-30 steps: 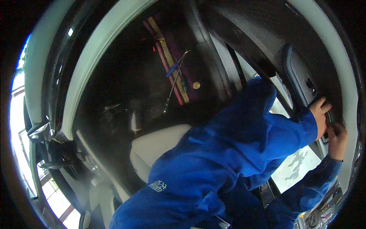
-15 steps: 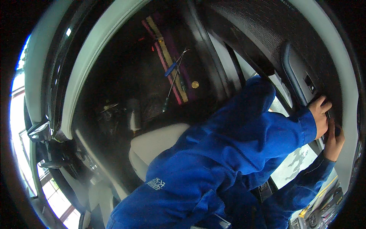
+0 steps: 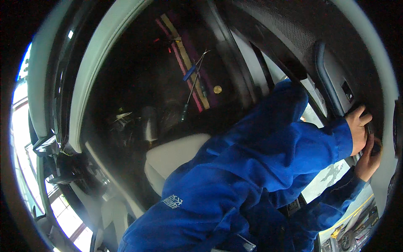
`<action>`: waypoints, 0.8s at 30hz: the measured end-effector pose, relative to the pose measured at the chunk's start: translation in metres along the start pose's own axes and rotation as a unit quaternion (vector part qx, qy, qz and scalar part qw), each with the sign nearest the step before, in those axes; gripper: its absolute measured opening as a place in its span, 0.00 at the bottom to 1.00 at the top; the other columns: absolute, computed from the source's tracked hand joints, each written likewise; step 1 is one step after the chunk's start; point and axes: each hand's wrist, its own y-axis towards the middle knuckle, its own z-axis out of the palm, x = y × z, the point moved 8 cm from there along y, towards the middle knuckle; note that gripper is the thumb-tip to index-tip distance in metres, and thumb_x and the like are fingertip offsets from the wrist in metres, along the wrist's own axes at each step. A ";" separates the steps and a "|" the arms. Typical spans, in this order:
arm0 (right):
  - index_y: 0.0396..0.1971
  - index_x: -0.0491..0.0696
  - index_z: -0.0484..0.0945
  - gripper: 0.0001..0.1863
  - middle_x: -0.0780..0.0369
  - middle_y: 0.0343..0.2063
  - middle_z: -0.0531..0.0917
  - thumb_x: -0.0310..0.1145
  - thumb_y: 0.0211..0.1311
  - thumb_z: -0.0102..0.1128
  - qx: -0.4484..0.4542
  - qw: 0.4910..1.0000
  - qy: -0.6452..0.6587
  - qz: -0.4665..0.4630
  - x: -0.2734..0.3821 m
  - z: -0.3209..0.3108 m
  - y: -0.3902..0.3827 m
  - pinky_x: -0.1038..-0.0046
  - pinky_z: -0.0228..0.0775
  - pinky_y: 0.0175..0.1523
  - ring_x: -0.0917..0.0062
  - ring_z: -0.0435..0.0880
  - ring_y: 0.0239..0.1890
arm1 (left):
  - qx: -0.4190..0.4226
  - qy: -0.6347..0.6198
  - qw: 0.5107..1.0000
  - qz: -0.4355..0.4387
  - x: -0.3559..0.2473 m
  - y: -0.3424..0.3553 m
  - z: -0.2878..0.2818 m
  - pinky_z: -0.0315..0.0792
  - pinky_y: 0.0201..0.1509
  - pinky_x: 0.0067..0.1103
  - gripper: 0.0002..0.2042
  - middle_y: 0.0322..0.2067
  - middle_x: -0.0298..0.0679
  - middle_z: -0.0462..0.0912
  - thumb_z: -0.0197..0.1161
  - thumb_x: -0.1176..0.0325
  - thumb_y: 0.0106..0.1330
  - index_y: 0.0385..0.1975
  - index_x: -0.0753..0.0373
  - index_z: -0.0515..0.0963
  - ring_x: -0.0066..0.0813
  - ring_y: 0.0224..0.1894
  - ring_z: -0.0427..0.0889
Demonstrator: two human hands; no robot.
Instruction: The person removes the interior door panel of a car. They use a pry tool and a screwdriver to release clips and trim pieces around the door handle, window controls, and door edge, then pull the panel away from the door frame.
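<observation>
My left hand (image 3: 358, 130), in a blue sleeve, is at the dark door panel (image 3: 336, 71) just below the door grab handle (image 3: 325, 84) and switch (image 3: 347, 90). Its fingers are bent against a narrow dark piece whose kind I cannot make out. My right hand (image 3: 368, 163) is just below it, closed on the same dark area with thumb and fingers pointing up along the panel edge. What the fingers grip is largely hidden.
Blue-clad legs (image 3: 218, 176) lie over a pale seat (image 3: 168, 155). Screwdrivers (image 3: 188, 73), striped cloth (image 3: 180, 48) and a round yellow item (image 3: 217, 89) lie on the dark floor. A pale curved trim (image 3: 82, 105) is at left. Assorted tools (image 3: 346, 239) show outside, lower right.
My right hand has shifted slightly left and its fingers now sit closer under my left hand. My left hand stays at the door panel. The view has moved slightly.
</observation>
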 end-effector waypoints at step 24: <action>0.51 0.36 0.81 0.19 0.50 0.49 0.86 0.38 0.78 0.57 0.010 1.000 0.025 -0.003 -0.049 0.008 0.006 0.67 0.79 0.52 0.65 0.86 0.47 | 0.133 -0.017 0.991 -0.012 -0.001 -0.003 -0.001 0.47 0.76 0.51 0.15 0.48 0.33 0.90 0.57 0.52 0.70 0.44 0.47 0.90 0.45 0.70 0.68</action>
